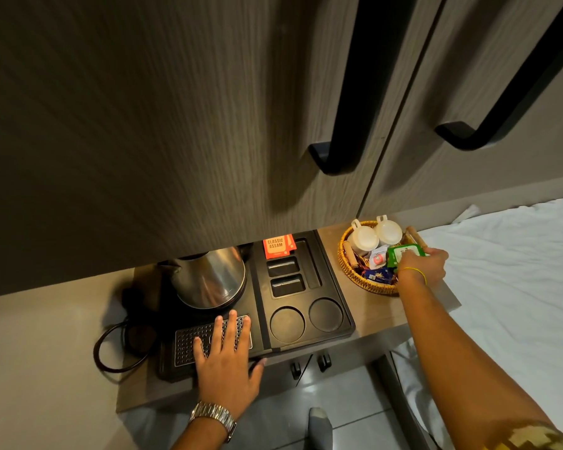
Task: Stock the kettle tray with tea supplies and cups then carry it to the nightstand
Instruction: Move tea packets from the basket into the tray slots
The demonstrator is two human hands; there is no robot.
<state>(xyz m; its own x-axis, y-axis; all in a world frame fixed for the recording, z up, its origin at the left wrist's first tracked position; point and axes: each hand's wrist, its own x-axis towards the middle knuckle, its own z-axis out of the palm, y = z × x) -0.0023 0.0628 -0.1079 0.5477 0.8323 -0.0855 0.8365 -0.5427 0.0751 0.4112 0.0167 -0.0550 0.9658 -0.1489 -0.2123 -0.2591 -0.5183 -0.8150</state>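
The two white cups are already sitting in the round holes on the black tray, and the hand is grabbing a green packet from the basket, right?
Not quite. The head view shows both white cups still in the basket; the tray holes are empty. The right hand does grab the green packet.

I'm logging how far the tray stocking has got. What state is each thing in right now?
Kettle: upright on the tray's left side.
Orange tea packets: in the tray's rear slot.
Small slots: empty.
Round cup wells: both empty.
White cups: lying in the wicker basket.
Green packet: held over the basket.
Right hand: gripping the green packet.
Left hand: flat on the drip grille.
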